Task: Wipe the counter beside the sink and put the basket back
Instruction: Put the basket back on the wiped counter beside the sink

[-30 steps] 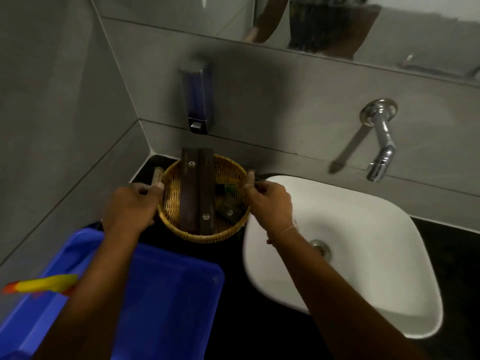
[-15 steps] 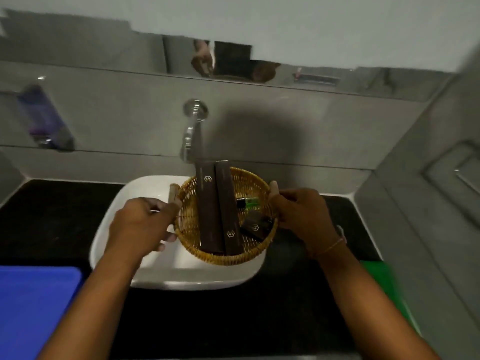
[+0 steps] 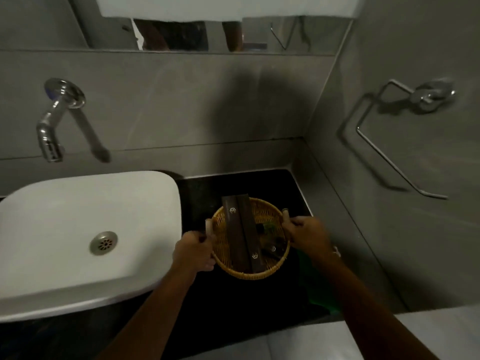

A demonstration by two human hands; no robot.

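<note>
A person holds a round woven basket [image 3: 250, 239] low and right of centre in the frame, over the dark counter [image 3: 207, 188] to the right of the white sink [image 3: 65, 222]. The left hand [image 3: 193, 253] has its fingers curled shut around the basket's left handle; the right hand [image 3: 307, 233] grips the right handle the same way. 2 long brown boxes [image 3: 240, 237] and smaller items lie inside.

To do this step well, the basket should probably stay level so the boxes do not slide out, and come down flat on the bare counter, clear of the green cloth [image 3: 318, 287] just below and right of it.

Compared with 0.5 seconds ago, the basket has moved from above the sink's right edge to the counter by the right wall. 1 second ago it sat left of the sink.
</note>
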